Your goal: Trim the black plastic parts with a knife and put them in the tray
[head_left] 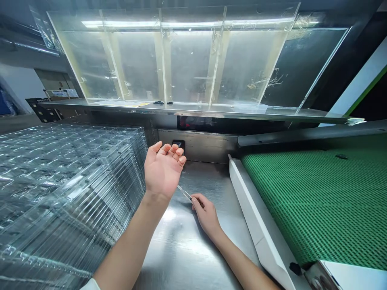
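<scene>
My left hand [163, 169] is raised palm up over the steel table [184, 249], fingers loosely curled, holding nothing. A small black part [178, 143] shows just behind its fingertips; I cannot tell whether they touch. Lower down, my right hand [205, 213] rests near the table and pinches a thin clear strip [184, 192] that points up-left toward my left wrist. A tall stack of clear plastic trays [66, 193] stands just left of my left arm.
A green mesh conveyor belt [317, 201] with a white side rail [256, 225] runs on the right. A clear acrylic guard [181, 60] on a steel shelf [196, 110] overhangs the back. A small dark piece [341, 156] lies on the belt.
</scene>
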### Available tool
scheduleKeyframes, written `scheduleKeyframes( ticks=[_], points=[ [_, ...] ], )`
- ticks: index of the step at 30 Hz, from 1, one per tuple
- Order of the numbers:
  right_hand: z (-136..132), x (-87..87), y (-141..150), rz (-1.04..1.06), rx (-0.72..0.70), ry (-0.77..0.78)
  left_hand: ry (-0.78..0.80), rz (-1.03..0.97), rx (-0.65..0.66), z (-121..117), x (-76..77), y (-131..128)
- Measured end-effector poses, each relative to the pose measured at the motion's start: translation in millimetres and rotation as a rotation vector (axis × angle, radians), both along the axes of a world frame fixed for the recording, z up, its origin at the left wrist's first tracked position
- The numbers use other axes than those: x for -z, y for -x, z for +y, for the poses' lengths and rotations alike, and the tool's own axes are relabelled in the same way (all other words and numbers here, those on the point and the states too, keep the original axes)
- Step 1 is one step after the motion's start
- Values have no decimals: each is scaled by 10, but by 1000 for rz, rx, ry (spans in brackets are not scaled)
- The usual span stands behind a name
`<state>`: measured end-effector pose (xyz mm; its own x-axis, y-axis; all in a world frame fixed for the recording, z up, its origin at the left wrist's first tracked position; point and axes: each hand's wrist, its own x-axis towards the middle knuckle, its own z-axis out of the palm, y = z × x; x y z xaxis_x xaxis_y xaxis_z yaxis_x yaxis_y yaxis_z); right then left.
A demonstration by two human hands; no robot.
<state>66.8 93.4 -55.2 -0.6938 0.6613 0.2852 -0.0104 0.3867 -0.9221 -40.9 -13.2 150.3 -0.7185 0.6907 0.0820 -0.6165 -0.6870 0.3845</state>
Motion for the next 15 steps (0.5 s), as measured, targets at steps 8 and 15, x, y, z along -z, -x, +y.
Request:
scheduleKeyframes(
  ticks=[8,15],
  points=[
    [3,8,2,1,-4,3,-52,48,58,-50,-11,-22],
    [-2,-1,-1,-8,-5,23,-60,84,68,-88,-22,-53]
  ],
)
